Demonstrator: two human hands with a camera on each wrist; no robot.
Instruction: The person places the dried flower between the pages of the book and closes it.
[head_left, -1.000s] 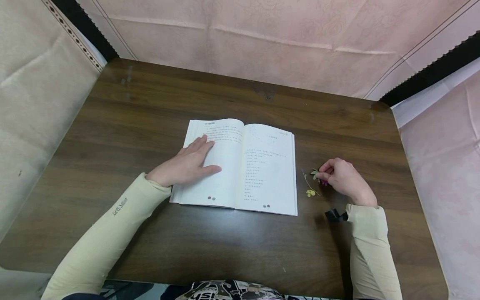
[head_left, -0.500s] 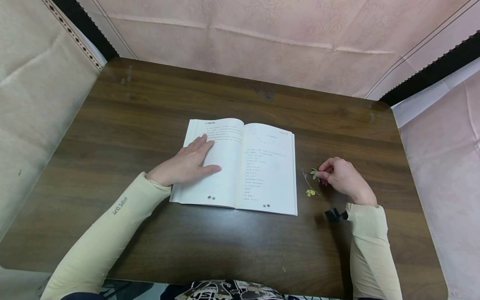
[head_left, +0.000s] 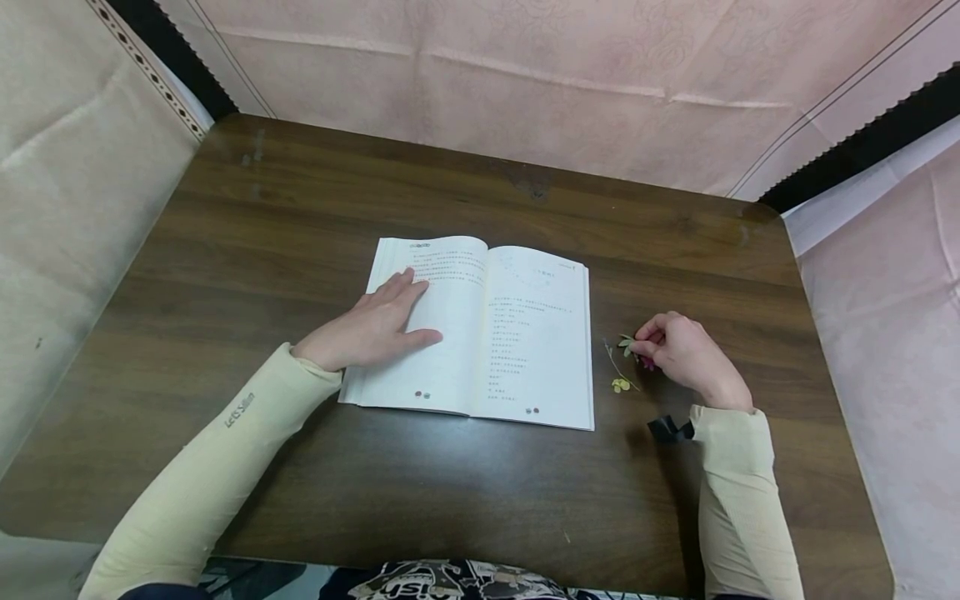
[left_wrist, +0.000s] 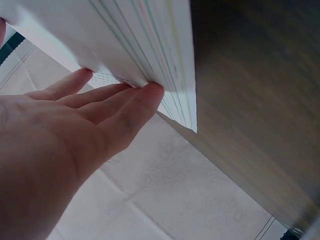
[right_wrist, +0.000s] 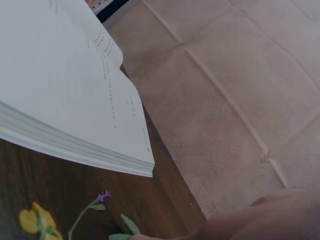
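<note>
An open book (head_left: 534, 333) with printed pages lies at the middle of the table. My left hand (head_left: 367, 329) rests on its left page with fingers spread straight; the left wrist view shows the fingertips (left_wrist: 152, 92) against the page edge. Right of the book, my right hand (head_left: 688, 354) pinches a small flower sprig (head_left: 647, 363) with green leaves and a magenta bloom; the fingers partly hide it. Just left of that hand lies a yellow flower (head_left: 621, 385) on a thin stem. The right wrist view also shows a tiny purple flower (right_wrist: 102, 196) near the leaves (right_wrist: 129, 225).
The brown wooden table (head_left: 480, 492) extends around the book. Pale pink cloth (head_left: 525, 75) hangs behind it and at both sides. A black strap end (head_left: 670, 429) sticks out from the right sleeve's cuff.
</note>
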